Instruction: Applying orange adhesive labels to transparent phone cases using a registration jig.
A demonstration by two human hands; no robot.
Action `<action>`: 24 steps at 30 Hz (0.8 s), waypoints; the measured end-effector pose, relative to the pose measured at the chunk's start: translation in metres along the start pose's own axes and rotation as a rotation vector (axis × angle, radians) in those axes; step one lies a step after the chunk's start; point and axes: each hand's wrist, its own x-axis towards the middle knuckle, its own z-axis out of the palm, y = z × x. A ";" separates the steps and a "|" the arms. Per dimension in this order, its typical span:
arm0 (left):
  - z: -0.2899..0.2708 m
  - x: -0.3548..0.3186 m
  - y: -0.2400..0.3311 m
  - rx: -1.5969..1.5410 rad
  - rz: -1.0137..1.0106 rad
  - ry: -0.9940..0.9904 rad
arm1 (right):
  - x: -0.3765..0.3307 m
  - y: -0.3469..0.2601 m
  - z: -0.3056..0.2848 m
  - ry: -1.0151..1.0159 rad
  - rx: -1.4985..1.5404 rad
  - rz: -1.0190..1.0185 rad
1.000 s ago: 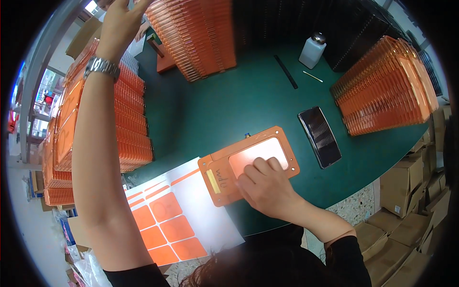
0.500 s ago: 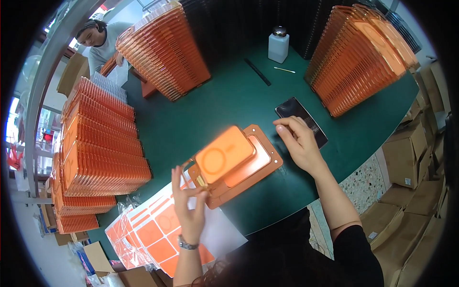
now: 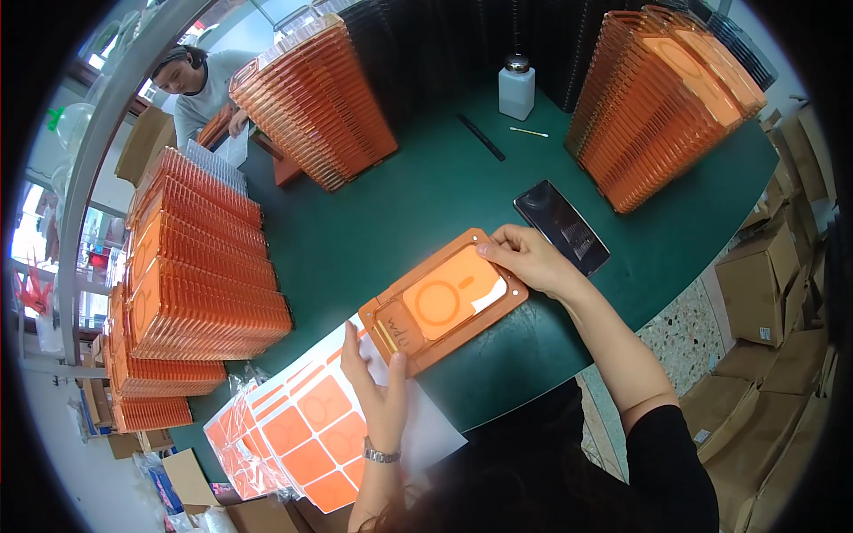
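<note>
An orange rectangular fixture (image 3: 435, 350) lies slanted on the green table before me, with a recess in its middle. In that recess rests a paler orange flat panel (image 3: 471, 268) bearing a ring and a short bar, and a bare strip with dark marks shows at its left end. My right hand (image 3: 529, 258) grips the fixture's far right corner, thumb on top near the panel's edge. At the left end, my left hand (image 3: 380, 400) has its fingers stretched out and thumb apart, the thumb tip touching the near corner. Orange sticker sheets (image 3: 302, 435) lie beneath my left wrist.
Tall stacks of orange trays stand at the left (image 3: 204, 275), far left (image 3: 320, 107) and right (image 3: 662, 107). A dark phone (image 3: 560, 226) lies beyond my right hand. Farther back are a pump bottle (image 3: 516, 89), cotton swab (image 3: 529, 132) and black strip (image 3: 481, 137). A person (image 3: 200, 84) works behind.
The orange panel, earlier raised and tilted in my left hand, now lies in the fixture's recess. My left hand has let it go; my right hand has come left onto the fixture's corner.
</note>
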 end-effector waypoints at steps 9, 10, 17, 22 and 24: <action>-0.016 0.013 -0.007 -0.187 -0.221 -0.239 | -0.014 -0.009 -0.006 0.137 -0.704 -0.630; -0.019 0.016 -0.008 -0.088 -0.142 -0.214 | -0.017 -0.015 -0.007 0.109 -0.711 -0.639; -0.023 0.012 -0.018 0.080 -0.032 -0.178 | -0.021 -0.037 -0.002 -0.065 -0.925 -0.466; -0.034 0.039 -0.001 0.227 0.365 -0.264 | -0.022 -0.040 -0.003 -0.097 -0.950 -0.799; -0.031 0.051 -0.005 0.246 0.464 -0.281 | -0.019 -0.033 0.005 -0.121 -0.888 -0.807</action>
